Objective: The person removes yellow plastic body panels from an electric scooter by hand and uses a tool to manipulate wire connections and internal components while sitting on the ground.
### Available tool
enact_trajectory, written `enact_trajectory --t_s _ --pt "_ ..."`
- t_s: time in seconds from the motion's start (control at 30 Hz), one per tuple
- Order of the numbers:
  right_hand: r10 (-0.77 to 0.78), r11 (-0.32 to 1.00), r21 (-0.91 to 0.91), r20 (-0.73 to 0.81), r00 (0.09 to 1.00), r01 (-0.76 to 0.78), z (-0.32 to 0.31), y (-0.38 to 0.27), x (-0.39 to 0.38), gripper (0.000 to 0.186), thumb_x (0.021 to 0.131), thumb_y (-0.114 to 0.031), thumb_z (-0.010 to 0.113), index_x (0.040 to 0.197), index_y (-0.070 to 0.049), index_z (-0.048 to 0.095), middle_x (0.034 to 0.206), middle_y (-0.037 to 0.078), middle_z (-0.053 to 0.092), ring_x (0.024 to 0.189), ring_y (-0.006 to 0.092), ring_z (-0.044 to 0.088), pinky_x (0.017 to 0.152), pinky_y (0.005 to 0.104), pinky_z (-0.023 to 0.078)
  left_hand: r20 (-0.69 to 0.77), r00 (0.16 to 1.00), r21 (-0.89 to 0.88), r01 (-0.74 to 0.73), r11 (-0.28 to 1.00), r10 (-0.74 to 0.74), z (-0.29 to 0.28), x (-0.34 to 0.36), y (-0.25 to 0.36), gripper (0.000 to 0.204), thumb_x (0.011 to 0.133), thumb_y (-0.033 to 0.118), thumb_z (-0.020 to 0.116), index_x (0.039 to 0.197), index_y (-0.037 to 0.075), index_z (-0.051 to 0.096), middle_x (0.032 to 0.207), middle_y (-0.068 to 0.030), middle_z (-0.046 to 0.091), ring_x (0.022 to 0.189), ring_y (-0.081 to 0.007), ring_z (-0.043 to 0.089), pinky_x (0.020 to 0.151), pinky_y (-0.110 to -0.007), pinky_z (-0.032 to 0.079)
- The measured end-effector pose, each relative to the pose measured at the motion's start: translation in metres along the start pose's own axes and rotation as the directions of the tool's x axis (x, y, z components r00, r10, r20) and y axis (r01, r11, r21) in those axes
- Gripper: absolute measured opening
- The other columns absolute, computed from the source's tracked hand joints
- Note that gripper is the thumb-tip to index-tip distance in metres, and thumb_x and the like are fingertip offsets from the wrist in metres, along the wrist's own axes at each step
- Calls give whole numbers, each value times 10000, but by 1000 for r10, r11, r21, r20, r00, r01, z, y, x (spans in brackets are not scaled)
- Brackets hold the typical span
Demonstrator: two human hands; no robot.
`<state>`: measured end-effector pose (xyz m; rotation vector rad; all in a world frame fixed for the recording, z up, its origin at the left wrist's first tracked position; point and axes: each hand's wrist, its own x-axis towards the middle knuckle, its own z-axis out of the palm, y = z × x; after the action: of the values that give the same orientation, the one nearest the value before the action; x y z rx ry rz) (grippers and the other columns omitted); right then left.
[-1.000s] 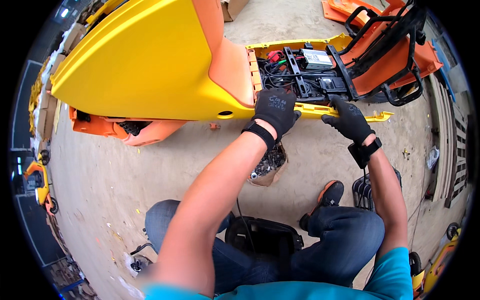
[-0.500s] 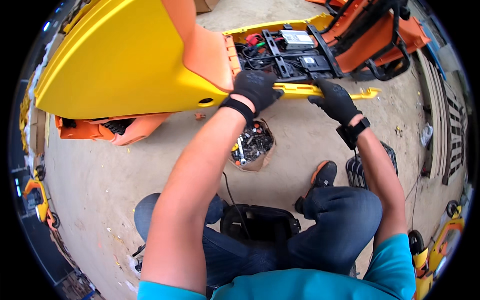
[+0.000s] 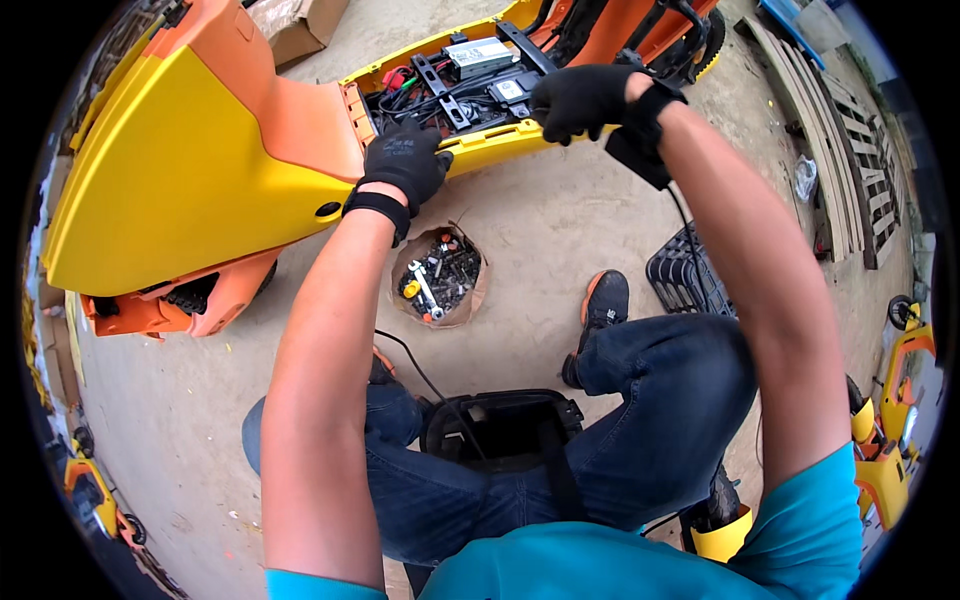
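Note:
A yellow and salmon-orange scooter body [image 3: 180,150] lies across the upper left, its floor section exposing a silver box [image 3: 482,57], black brackets and wires. My left hand [image 3: 405,162], in a black glove, curls its fingers round the yellow side trim [image 3: 485,142] at the left part of the opening. My right hand [image 3: 582,103], also gloved, is bent over that trim farther right, beside a small black module [image 3: 512,90], fingers curled at the edge and partly hidden. Below the scooter, a paper sack [image 3: 470,295] holds small hardware and a wrench [image 3: 425,288].
A black crate [image 3: 680,265] stands right of my foot [image 3: 605,305]. Wooden pallets [image 3: 880,180] lie along the right side. A cardboard box [image 3: 300,25] is behind the scooter. An open black container [image 3: 500,430] sits between my legs, with yellow scooters [image 3: 905,385] at both edges.
The view has swung, shifting the scooter up and left. My right hand has moved up onto the trim, its wrist turned more sideways. My left hand remains at the trim.

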<state>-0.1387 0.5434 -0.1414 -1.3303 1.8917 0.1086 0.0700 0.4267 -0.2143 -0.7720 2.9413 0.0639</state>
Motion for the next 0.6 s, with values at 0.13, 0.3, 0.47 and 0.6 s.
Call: enact_trajectory --t_s 0.13,0.3,0.47,0.6 --pt "-36 984 -173 19 999 39 8 -23 14 169 778 -189 587 915 -106 642 743 31 604 624 131 565 511 280 490 -17 1000 -216 -19 976 16 9 -5 -19 404 855 284 592 1206 87 561 1149 -181 588 1091 -311 561 934 -398 439" --pt "25 997 -68 -189 982 -38 -42 -45 -45 256 904 -248 556 1095 -88 613 830 44 632 702 122 616 557 273 531 16 999 -377 41 926 -37 -13 -28 -54 442 866 297 560 1196 3 544 1103 -218 611 1044 -352 584 917 -393 448" --pt "-41 997 -75 -321 946 18 -167 -71 -131 276 883 -250 600 1075 -53 623 714 -1 577 599 80 498 547 272 446 87 996 -532 24 847 26 -28 -36 -87 372 880 303 526 1072 -9 589 1013 -197 643 930 -320 621 831 -379 467" --pt "-464 727 234 -525 713 645 -211 -126 -154 284 890 -213 590 1129 -61 584 674 -63 485 477 22 435 384 160 337 15 999 -506 -18 863 29 -35 -51 -84 372 878 306 532 1085 4 600 998 -197 646 931 -311 624 828 -371 470"
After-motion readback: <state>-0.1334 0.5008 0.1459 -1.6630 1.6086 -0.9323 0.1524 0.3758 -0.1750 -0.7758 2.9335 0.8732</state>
